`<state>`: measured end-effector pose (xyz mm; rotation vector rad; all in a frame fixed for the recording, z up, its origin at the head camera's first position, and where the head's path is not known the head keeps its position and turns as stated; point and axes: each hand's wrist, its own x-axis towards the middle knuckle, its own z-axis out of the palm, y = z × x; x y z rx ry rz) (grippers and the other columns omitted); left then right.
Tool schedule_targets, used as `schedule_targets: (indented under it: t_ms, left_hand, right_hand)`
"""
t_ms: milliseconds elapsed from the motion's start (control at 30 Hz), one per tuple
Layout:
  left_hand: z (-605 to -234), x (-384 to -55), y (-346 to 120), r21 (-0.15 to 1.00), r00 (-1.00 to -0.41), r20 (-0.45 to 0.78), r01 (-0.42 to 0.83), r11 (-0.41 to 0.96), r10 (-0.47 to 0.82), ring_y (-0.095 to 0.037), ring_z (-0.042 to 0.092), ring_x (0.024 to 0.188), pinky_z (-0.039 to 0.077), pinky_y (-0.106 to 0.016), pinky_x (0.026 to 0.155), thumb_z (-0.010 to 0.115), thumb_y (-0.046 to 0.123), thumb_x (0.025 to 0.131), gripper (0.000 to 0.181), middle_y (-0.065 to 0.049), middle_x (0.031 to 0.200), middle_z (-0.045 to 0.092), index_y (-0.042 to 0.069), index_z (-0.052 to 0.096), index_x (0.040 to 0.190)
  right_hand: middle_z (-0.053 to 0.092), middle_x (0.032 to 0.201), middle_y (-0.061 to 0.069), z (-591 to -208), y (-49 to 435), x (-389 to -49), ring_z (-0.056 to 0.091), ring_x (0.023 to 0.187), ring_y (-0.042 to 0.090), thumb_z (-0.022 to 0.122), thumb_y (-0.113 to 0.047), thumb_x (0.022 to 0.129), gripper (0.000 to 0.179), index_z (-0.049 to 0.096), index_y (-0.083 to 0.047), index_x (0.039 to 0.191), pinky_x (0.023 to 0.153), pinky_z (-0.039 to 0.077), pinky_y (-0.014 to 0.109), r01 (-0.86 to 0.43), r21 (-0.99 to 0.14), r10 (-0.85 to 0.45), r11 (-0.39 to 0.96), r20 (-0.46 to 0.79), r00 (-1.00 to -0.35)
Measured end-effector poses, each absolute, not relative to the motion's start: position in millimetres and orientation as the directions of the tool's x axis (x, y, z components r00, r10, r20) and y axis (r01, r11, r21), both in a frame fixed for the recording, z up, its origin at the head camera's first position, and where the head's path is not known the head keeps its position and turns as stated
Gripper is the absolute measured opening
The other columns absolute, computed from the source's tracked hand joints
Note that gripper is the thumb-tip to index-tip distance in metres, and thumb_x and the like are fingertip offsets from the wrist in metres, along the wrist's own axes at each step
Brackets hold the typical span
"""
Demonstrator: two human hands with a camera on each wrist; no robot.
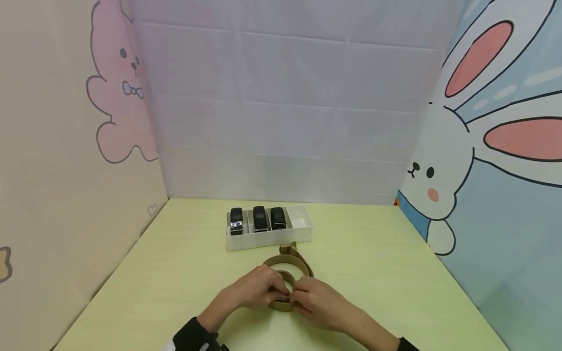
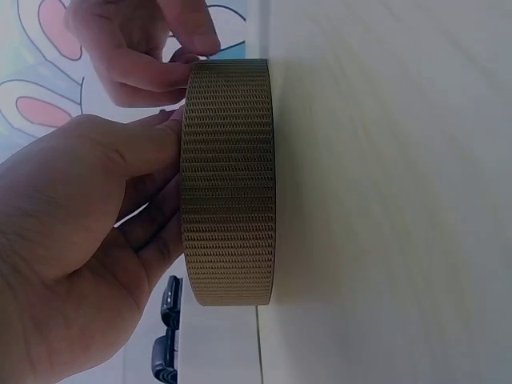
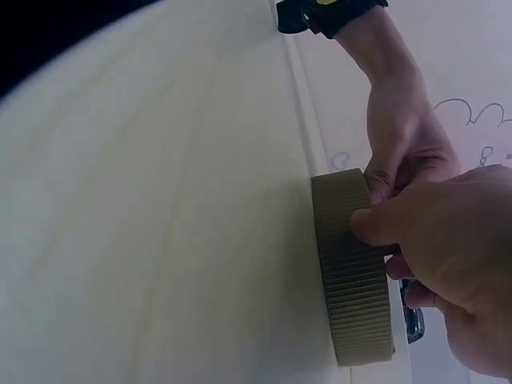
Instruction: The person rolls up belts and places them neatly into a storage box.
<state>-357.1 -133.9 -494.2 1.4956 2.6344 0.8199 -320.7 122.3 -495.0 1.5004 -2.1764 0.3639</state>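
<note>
A tan webbing belt (image 1: 280,307) stands on its edge on the table, wound into loops, a small coil inside a wider turn. Its ribbed outer face fills the middle of the left wrist view (image 2: 228,184). The belt's far end, with a tan buckle (image 1: 288,249), points toward the box. My left hand (image 1: 259,288) pinches the inner coil from the left, fingertips inside the loop. From the right, my right hand (image 1: 322,303) grips the same coil, its thumb (image 3: 380,226) pressed on the outer face. The fingertips of both hands nearly meet; the inner end is hidden.
Behind the belt, a white divided box (image 1: 268,238) holds three rolled black belts (image 1: 260,218) in its left and middle compartments. The pale yellow table (image 1: 175,273) is bounded by a white back sheet (image 1: 285,122) and printed side panels.
</note>
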Motion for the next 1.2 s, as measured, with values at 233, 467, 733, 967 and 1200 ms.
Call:
schedule_targets:
  t_ms: [233, 467, 733, 967, 1200]
  left_hand:
    - [-494.8, -358.7, -139.0, 0.449, -0.535, 0.262, 0.804, 0.389, 0.803, 0.012, 0.068, 0.088, 0.054, -0.010, 0.080, 0.083, 0.009, 0.101, 0.013, 0.007, 0.099, 0.087, 0.016, 0.092, 0.109]
    - [-497.1, -360.1, -143.0, 0.517, -0.555, 0.244, 0.768, 0.378, 0.795, 0.009, 0.072, 0.091, 0.056, -0.012, 0.083, 0.083, 0.008, 0.102, 0.013, 0.003, 0.100, 0.087, 0.011, 0.091, 0.110]
    - [-497.0, -359.6, -143.8, 0.522, -0.573, 0.225, 0.754, 0.400, 0.788, 0.010, 0.071, 0.092, 0.056, -0.012, 0.085, 0.084, 0.008, 0.101, 0.013, 0.006, 0.101, 0.087, 0.012, 0.091, 0.111]
    - [-502.1, -360.6, -143.2, 0.531, -0.591, 0.217, 0.739, 0.414, 0.777, 0.011, 0.069, 0.090, 0.055, -0.012, 0.082, 0.083, 0.008, 0.101, 0.014, 0.006, 0.101, 0.087, 0.014, 0.091, 0.111]
    - [-501.1, -359.5, -142.4, 0.518, -0.590, 0.227, 0.747, 0.417, 0.775, 0.010, 0.070, 0.091, 0.055, -0.012, 0.081, 0.083, 0.009, 0.102, 0.013, 0.006, 0.102, 0.087, 0.014, 0.091, 0.111]
  right_hand:
    - [0.067, 0.097, -0.007, -498.8, 130.2, -326.0, 0.059, 0.090, 0.002, 0.088, -0.006, 0.093, 0.014, 0.078, -0.016, 0.091, 0.080, 0.050, 0.009, -0.902, 0.138, -0.815, 0.409, 0.500, -0.293]
    - [0.073, 0.108, 0.001, -501.5, 163.3, -345.5, 0.070, 0.100, 0.008, 0.088, 0.006, 0.089, 0.019, 0.080, -0.010, 0.094, 0.089, 0.058, 0.015, -0.922, 0.089, -0.801, 0.376, 0.531, -0.276]
    - [0.079, 0.117, 0.007, -502.0, 168.0, -361.0, 0.078, 0.109, 0.015, 0.086, 0.007, 0.091, 0.020, 0.083, -0.007, 0.104, 0.097, 0.062, 0.019, -0.953, 0.117, -0.840, 0.279, 0.512, -0.183]
    - [0.079, 0.111, 0.010, -504.3, 176.6, -379.8, 0.079, 0.104, 0.021, 0.086, 0.007, 0.090, 0.015, 0.083, -0.005, 0.098, 0.088, 0.066, 0.029, -0.849, 0.164, -0.772, 0.502, 0.528, -0.354]
    - [0.076, 0.107, 0.004, -498.5, 167.7, -365.3, 0.070, 0.102, 0.018, 0.077, 0.009, 0.083, 0.022, 0.081, -0.010, 0.094, 0.085, 0.063, 0.031, -0.842, 0.143, -0.771, 0.520, 0.503, -0.391]
